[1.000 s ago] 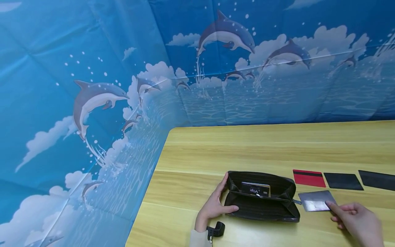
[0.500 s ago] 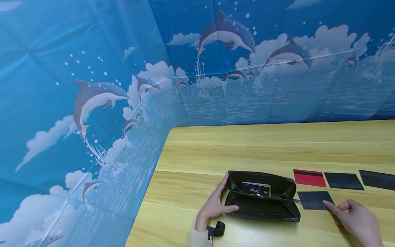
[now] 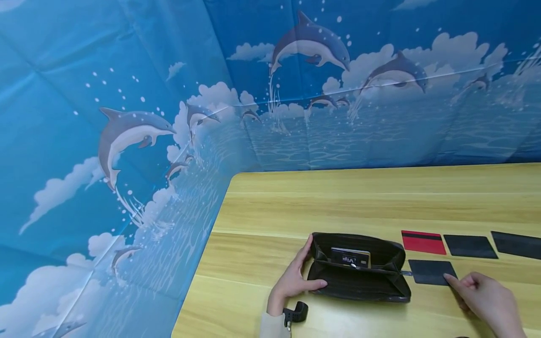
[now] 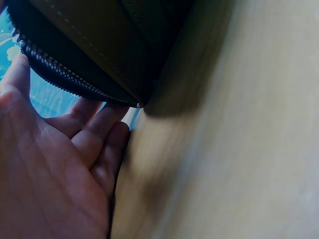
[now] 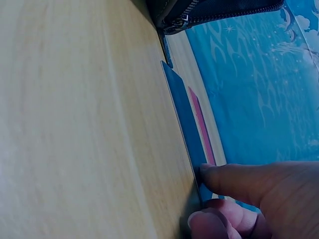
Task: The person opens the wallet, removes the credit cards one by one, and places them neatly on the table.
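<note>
A black zip-around wallet (image 3: pixel 359 287) stands spread open on the table, a dark "VIP" card (image 3: pixel 347 257) poking up from its middle. My left hand (image 3: pixel 290 282) holds the wallet's left end, thumb on the near flap and fingers along the far side. In the left wrist view, fingertips touch its zippered edge (image 4: pixel 65 79). To the wallet's right, my right hand (image 3: pixel 486 296) pinches the near right corner of a plain black card (image 3: pixel 432 272). The right wrist view shows the thumb on top of this card (image 5: pixel 182 112), the other fingers bent at its edge.
Behind the pinched card, a red card (image 3: pixel 422 244) with a black stripe, a black card (image 3: pixel 470 247) and another dark card (image 3: pixel 517 244) lie in a row. A blue dolphin-print sheet (image 3: pixel 270 141) borders the wooden table (image 3: pixel 296 206) at the back and left.
The pinched card has changed from a tilted, glossy look to dark and lying nearly flat. The right hand has shifted slightly left; the left hand and wallet have stayed put.
</note>
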Demonstrator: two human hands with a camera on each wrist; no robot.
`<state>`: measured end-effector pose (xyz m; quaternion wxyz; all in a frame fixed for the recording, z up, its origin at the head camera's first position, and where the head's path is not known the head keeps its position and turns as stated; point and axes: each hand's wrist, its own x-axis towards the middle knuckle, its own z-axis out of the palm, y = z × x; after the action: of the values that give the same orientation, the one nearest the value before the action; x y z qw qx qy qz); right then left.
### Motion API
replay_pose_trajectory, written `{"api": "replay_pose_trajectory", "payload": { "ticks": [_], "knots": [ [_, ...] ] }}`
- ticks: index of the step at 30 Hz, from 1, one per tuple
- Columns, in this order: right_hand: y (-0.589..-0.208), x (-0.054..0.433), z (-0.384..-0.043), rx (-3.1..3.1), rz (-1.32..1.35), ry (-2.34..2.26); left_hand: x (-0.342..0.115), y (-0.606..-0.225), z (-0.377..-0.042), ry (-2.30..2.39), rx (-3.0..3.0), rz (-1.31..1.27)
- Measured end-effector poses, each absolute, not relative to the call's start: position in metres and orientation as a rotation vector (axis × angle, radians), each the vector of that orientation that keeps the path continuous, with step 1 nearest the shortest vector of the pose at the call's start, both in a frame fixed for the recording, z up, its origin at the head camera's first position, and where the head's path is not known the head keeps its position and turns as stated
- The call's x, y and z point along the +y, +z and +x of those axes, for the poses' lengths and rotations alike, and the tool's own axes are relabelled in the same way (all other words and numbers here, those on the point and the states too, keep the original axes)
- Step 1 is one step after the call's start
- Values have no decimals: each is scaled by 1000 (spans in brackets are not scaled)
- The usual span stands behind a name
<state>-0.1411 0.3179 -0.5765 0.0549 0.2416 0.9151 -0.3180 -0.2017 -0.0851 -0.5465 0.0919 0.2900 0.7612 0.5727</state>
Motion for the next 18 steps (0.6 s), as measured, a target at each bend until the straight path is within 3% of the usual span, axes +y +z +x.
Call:
{"api": "replay_pose_trajectory", "payload": {
  "ticks": [10,18],
  "knots": [
    [-570,315,-140,2861,650,-915,-85,-546,-202,1691,2286,883],
    [-565,308,-138,2872,639,-875,-86,-575,-212,1661,2316,867]
  ]
}}
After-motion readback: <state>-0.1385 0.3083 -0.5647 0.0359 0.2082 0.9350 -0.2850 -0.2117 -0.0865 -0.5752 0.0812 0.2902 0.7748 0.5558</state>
